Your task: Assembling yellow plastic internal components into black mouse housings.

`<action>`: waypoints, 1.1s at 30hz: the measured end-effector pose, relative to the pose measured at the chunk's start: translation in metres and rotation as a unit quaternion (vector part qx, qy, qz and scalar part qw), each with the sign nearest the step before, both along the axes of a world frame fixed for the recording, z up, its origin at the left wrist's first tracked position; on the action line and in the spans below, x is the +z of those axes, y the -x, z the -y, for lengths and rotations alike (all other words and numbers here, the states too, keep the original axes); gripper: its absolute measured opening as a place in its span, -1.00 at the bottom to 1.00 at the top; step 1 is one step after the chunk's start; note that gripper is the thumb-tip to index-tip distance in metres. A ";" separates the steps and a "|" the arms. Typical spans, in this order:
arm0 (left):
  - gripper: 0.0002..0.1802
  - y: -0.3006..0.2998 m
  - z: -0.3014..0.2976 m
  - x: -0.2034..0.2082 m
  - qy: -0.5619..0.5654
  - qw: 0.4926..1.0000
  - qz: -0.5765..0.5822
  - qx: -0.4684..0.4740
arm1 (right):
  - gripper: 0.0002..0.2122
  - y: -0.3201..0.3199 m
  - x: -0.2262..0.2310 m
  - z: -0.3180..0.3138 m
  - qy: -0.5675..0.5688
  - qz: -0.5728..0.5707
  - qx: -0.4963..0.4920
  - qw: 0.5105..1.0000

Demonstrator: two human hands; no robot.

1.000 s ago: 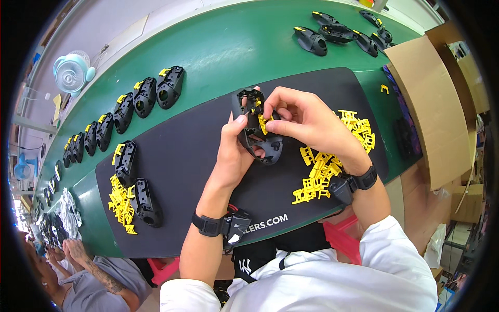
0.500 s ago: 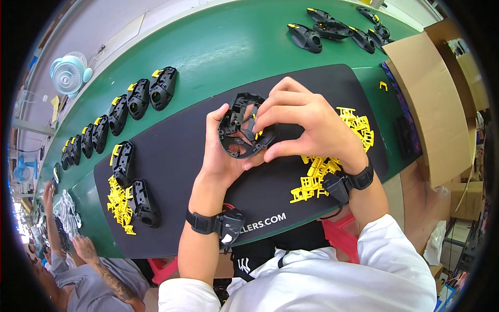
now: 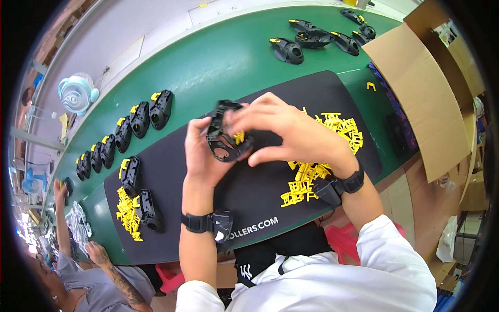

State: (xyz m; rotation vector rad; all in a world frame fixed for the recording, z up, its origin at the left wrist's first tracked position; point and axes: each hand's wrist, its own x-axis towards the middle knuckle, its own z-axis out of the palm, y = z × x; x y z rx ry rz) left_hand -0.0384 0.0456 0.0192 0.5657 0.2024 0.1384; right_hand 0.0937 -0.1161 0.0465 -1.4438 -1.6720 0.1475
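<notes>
My left hand [image 3: 199, 162] is closed around a hollow black plastic shell [image 3: 213, 141], held up above the dark mat [image 3: 254, 192]. A small yellow plastic clip [image 3: 239, 137] shows inside the shell. Over the shell's open side reaches my right hand [image 3: 293, 132], its thumb apart from the curled fingers. Those fingertips are blurred by motion, so whether they grip anything is hidden. Beneath the right wrist lies a loose pile of yellow clips [image 3: 306, 179]. On the mat's left, two black shells [image 3: 148, 210] rest beside another pile of yellow clips [image 3: 127, 212].
Several black shells with yellow clips [image 3: 139, 119] stand in a row along the green table [image 3: 208, 67]. More black shells [image 3: 287, 51] lie at the far right, near an open cardboard box [image 3: 416, 88]. At the left, another person's tattooed arm [image 3: 117, 278] rests near clear-wrapped items [image 3: 78, 223].
My hands and the shell have shifted slightly left in the picture, as the whole view has moved. The right fingers have lifted and spread a little from the shell, blurring.
</notes>
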 end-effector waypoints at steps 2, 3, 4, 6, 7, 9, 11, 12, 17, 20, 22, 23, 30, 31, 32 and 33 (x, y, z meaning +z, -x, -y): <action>-0.45 -0.005 -0.018 -0.002 -0.146 0.984 -0.076 0.065 | -0.47 -0.015 0.009 0.018 0.088 -0.020 -0.049 0.995; -0.41 -0.014 -0.034 -0.005 -0.273 0.948 -0.152 0.062 | -0.48 -0.028 0.011 0.033 0.147 0.011 -0.043 0.988; -0.36 -0.018 -0.053 -0.006 -0.397 0.887 -0.227 0.064 | -0.49 -0.036 0.016 0.043 0.202 0.040 -0.030 0.978; -0.22 -0.046 -0.083 -0.008 -0.743 0.610 -0.244 0.124 | -0.50 -0.038 0.020 0.049 0.371 0.026 -0.007 0.928; -0.15 -0.060 -0.092 0.001 -0.840 0.469 -0.245 0.124 | -0.64 -0.038 0.012 0.049 0.322 0.067 -0.009 0.944; -0.18 -0.084 -0.103 0.006 -0.842 0.430 -0.315 0.088 | -0.69 -0.033 0.006 0.043 0.327 0.082 -0.022 0.941; -0.21 -0.100 -0.116 0.007 -0.856 0.384 -0.337 0.078 | -0.85 -0.026 0.000 0.035 0.317 0.103 -0.040 0.942; -0.26 -0.111 -0.114 0.010 -0.869 0.338 -0.361 0.016 | -0.89 -0.026 -0.002 0.034 0.318 0.097 -0.045 0.942; -0.43 -0.150 -0.077 0.016 -0.949 0.176 -0.245 0.094 | -0.92 -0.027 -0.001 0.039 0.297 0.049 -0.048 0.952; -0.48 -0.173 -0.039 0.012 -0.920 0.387 -0.029 0.051 | -0.90 -0.038 0.001 0.037 0.244 -0.023 -0.034 0.969; -0.43 -0.188 -0.016 0.003 -0.908 0.418 0.039 0.007 | -0.89 -0.043 0.006 0.038 0.233 -0.086 -0.027 0.968; -0.44 -0.193 -0.011 -0.004 -0.914 0.404 0.011 0.010 | -0.89 -0.044 0.008 0.038 0.227 -0.137 -0.035 0.963; -0.44 -0.198 -0.003 -0.020 -0.919 0.379 -0.110 0.015 | -0.92 -0.048 0.004 0.030 0.192 -0.237 -0.079 0.949; -0.41 -0.194 -0.002 -0.019 -0.914 0.383 -0.110 0.080 | -0.93 -0.047 0.001 0.029 0.141 -0.260 -0.075 0.952; -0.41 -0.191 -0.006 -0.015 -0.914 0.382 -0.113 0.082 | -0.94 -0.044 0.001 0.027 0.090 -0.283 -0.070 0.952; -0.41 -0.188 -0.012 -0.006 -0.879 0.446 -0.145 0.082 | -0.95 -0.044 0.006 0.029 0.106 -0.297 -0.087 0.945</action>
